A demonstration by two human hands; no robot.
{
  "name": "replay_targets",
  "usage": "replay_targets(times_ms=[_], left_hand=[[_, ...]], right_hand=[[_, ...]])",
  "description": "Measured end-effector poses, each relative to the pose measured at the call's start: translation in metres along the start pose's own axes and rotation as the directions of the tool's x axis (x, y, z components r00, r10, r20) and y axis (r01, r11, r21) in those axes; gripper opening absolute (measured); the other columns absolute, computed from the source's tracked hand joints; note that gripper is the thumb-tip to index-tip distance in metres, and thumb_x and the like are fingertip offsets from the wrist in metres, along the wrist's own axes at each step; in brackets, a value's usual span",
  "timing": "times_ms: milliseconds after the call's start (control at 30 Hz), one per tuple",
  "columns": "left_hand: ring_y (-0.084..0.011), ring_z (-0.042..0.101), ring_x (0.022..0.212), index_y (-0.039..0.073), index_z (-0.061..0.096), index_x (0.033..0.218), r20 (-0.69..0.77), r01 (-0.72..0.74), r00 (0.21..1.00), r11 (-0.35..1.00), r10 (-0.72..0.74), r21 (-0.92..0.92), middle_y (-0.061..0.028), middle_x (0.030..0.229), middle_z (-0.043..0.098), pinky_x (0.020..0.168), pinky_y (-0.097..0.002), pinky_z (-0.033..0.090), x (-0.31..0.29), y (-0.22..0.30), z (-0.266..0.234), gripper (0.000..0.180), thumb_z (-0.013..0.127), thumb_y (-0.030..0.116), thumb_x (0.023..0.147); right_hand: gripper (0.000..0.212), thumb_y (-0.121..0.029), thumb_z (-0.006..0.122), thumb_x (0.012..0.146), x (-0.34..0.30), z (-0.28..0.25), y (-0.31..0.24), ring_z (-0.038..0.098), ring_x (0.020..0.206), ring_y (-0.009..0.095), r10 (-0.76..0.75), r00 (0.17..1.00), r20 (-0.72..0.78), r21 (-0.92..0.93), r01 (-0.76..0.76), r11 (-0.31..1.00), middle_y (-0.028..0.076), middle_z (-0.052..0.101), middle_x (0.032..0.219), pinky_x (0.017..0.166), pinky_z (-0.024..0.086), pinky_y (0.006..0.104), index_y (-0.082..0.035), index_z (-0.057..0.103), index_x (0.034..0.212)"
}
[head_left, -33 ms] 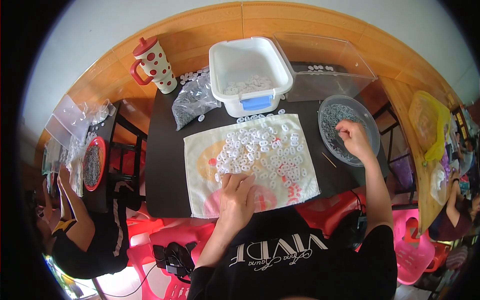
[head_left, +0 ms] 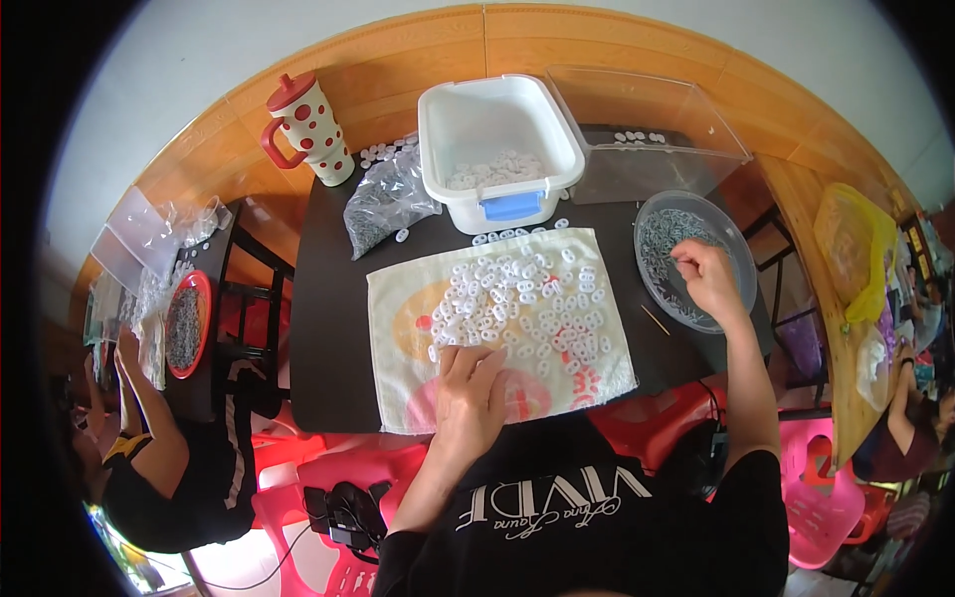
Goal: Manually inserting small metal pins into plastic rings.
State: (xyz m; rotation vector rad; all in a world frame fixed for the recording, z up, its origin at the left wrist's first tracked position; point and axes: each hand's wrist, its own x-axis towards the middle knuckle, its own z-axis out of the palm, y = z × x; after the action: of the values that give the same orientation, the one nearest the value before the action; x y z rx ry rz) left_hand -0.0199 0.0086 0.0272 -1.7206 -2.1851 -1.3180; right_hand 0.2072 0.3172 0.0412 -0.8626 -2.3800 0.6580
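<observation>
- Two bare hands over a dark table, forearms entering from the lower edge of the frame.
- Left hand at lower centre, down on a pale printed towel.
- Left fingers bent, tips at the lower edge of a heap of small white two-holed pieces; cannot tell whether grasping one.
- Same white pieces heaped at the centre of the frame, spread more thinly toward the towel's right side.
- Right hand at right of frame, above a round translucent basin containing thin grey parts.
- Right fingers drawn together at the tips; cannot tell whether pinching a grey part.
- Thin stick on the table, just left of the basin's lower edge.
- Upper centre: white tub with blue latch, more white pieces on its bottom.
- Left of tub: clear bag of grey parts.
- Upper left: spotted tumbler with red handle, upright.
- Upper right: clear box beside the tub.
- Far left: red dish, also filled with grey parts, near another person's arm.
</observation>
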Motion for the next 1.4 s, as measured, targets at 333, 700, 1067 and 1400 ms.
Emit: replay_targets(times_ms=[333, 700, 1067, 1400], left_hand=[[-0.0332, 0.058, 0.082, -0.002, 0.069, 0.093, -0.014, 0.018, 1.000, 1.000, -0.018, 0.018, -0.0142, 0.089, 0.064, 0.071, -0.0405, 0.049, -0.005, 0.004, 0.001, 0.019, 0.068, -0.006, 0.074], [-0.0325, 0.058, 0.081, -0.002, 0.070, 0.089, -0.051, 0.066, 0.996, 0.998, -0.067, -0.007, -0.0130, 0.087, 0.064, 0.070, -0.0394, 0.049, -0.019, -0.005, -0.008, 0.015, 0.068, -0.006, 0.075], [-0.0313, 0.057, 0.078, -0.001, 0.070, 0.087, -0.039, 0.030, 0.999, 0.999, -0.030, -0.021, -0.0125, 0.085, 0.063, 0.067, -0.0390, 0.047, -0.023, -0.005, -0.003, 0.015, 0.070, -0.007, 0.074], [-0.0315, 0.057, 0.079, -0.001, 0.070, 0.088, -0.047, 0.012, 0.999, 1.000, -0.013, -0.024, -0.0123, 0.085, 0.063, 0.068, -0.0390, 0.048, -0.022, -0.006, -0.004, 0.017, 0.070, -0.006, 0.072]], right_hand=[[0.015, -0.002, 0.068, 0.075, -0.060, 0.100, -0.142, 0.062, 0.071, 0.029, -0.540, 0.813, 0.217, 0.340, 0.456, 0.823, 0.010, 0.059, 0.083, 0.061, 0.049, 0.0402, -0.005, 0.061, 0.088], [0.018, 0.003, 0.065, 0.073, -0.005, 0.086, -0.120, 0.061, 0.072, 0.031, -0.344, 0.938, 0.045, 0.058, 0.342, 0.938, 0.011, 0.058, 0.084, 0.061, 0.049, 0.0403, -0.003, 0.067, 0.090], [0.015, -0.009, 0.070, 0.076, 0.007, 0.124, -0.148, 0.050, 0.112, 0.032, -0.592, 0.743, 0.312, -0.030, 0.631, 0.775, 0.014, 0.055, 0.122, 0.086, 0.040, 0.0449, -0.012, 0.075, 0.090], [0.010, -0.006, 0.070, 0.074, 0.008, 0.129, -0.147, 0.050, 0.113, 0.032, -0.536, 0.778, 0.328, -0.044, 0.579, 0.814, 0.014, 0.055, 0.127, 0.085, 0.040, 0.0451, -0.009, 0.073, 0.084]])
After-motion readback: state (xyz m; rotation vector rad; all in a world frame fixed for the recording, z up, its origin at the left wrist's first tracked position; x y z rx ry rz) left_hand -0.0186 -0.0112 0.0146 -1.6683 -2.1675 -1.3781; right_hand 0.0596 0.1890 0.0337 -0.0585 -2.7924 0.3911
